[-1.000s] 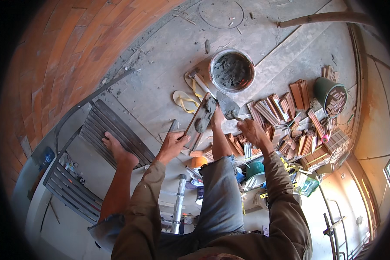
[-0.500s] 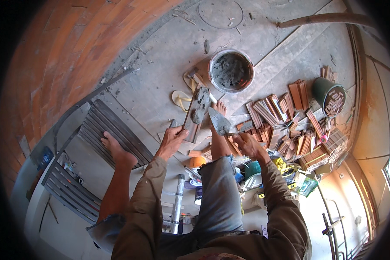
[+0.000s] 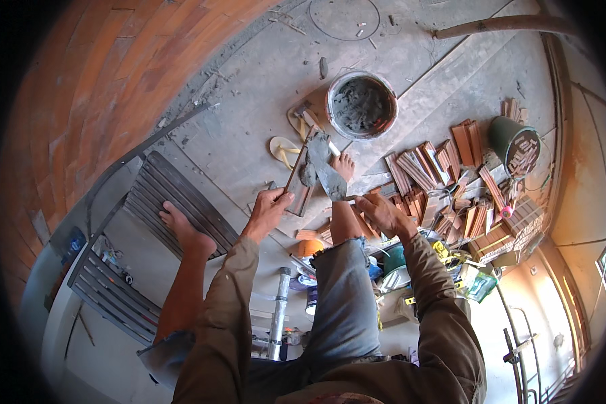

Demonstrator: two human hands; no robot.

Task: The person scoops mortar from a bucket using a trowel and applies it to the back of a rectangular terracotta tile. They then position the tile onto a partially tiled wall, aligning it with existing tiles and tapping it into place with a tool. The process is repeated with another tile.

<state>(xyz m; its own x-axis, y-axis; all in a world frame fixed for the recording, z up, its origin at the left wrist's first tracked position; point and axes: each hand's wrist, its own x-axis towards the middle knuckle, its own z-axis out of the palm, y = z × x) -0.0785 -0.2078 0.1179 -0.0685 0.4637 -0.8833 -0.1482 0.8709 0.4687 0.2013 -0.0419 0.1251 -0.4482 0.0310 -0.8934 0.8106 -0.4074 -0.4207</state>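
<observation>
My left hand (image 3: 269,212) grips the near end of a narrow brick tile (image 3: 301,200), its fingers closed on the edge. Grey mortar (image 3: 308,175) lies in a lump over the tile's far part. In my right hand (image 3: 384,214) is a trowel (image 3: 333,184), held by its handle, which the fingers mostly hide. Its mortar-smeared blade rests against or just over the tile's right side; I cannot tell which. Beyond both hands stands a bucket (image 3: 392,120) with grey mortar inside.
Flip-flops (image 3: 284,151) lie left of the bucket. Loose brick tiles (image 3: 417,168) are piled to the right, near a green bucket (image 3: 501,138) of tile pieces. One bare foot rests on a slatted bench (image 3: 182,195), the other beside the bucket. A brick-clad wall (image 3: 114,81) rises at left.
The trowel blade has moved left, from beside the tile to its mortar-covered face. The tile looks more tilted, and my right hand has shifted slightly left.
</observation>
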